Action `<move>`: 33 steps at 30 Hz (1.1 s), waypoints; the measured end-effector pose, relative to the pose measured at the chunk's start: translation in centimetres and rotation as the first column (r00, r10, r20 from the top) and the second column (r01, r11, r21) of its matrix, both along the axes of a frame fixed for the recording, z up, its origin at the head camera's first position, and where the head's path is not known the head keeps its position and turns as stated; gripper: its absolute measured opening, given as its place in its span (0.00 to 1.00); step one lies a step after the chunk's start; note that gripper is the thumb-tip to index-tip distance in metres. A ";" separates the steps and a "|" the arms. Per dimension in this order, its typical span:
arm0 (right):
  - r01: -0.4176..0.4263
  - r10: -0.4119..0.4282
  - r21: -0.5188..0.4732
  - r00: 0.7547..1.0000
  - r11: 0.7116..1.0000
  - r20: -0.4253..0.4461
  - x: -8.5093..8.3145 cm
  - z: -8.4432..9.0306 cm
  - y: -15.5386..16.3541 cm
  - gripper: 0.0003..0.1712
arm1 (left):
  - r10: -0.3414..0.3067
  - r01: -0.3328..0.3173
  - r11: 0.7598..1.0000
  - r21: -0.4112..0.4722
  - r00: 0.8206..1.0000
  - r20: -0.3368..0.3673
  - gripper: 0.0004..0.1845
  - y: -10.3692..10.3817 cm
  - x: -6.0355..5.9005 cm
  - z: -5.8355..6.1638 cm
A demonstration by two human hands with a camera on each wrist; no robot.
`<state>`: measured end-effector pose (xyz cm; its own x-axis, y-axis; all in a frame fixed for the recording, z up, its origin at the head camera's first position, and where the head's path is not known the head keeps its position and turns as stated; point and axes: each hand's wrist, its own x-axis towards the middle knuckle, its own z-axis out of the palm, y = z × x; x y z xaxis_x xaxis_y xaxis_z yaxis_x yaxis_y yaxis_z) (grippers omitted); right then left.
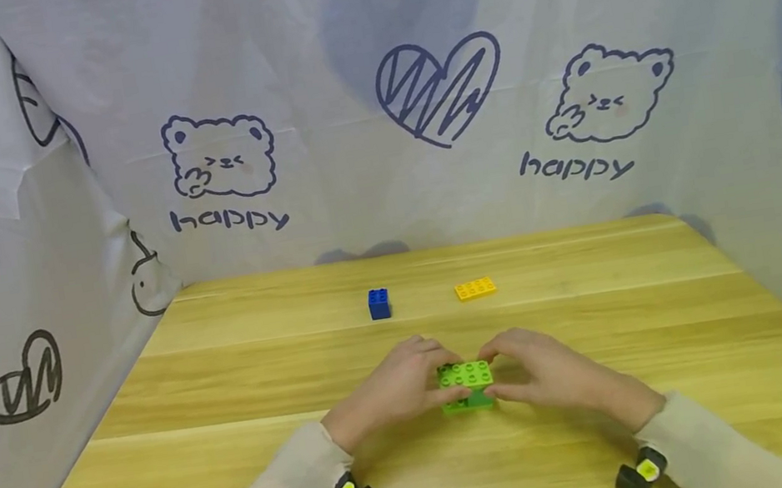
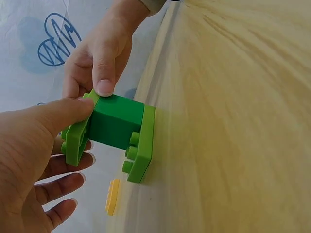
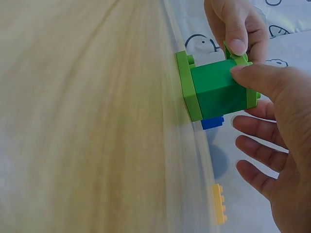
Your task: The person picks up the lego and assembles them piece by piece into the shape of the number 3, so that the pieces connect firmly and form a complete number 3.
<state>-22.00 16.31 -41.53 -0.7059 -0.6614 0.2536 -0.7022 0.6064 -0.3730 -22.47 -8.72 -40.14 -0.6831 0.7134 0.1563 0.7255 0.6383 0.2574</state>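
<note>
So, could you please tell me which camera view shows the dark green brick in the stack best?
The left wrist view: the dark green brick shows broadly between two light green plates. The right wrist view shows it too, partly behind a thumb. The head view shows only a sliver under the top plate.

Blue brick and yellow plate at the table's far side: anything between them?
Nothing: head view shows bare wooden table between the blue square plastic brick and the flat yellow plastic plate.

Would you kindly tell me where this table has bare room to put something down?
Bare wood lies left of the blue brick and right of the yellow plate. It is crowded at the middle, where the left hand and right hand hold the green stack.
</note>
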 end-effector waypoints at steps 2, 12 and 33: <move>-0.006 0.006 0.006 1.000 1.000 -0.012 -0.1 -0.1 -0.1 0.26 | 0.001 -0.001 1.000 0.020 1.000 0.025 0.26 -0.2 -0.2 0.1; -0.019 0.020 0.017 0.999 1.000 -0.046 0.0 -0.1 -0.1 0.27 | 0.092 -0.102 0.984 0.144 0.993 0.075 0.25 -1.5 -2.2 0.2; -0.001 0.002 0.030 0.999 1.000 -0.038 0.2 -0.1 -0.1 0.27 | 0.274 -0.265 0.950 0.166 0.961 -0.039 0.16 -3.8 -8.0 -0.8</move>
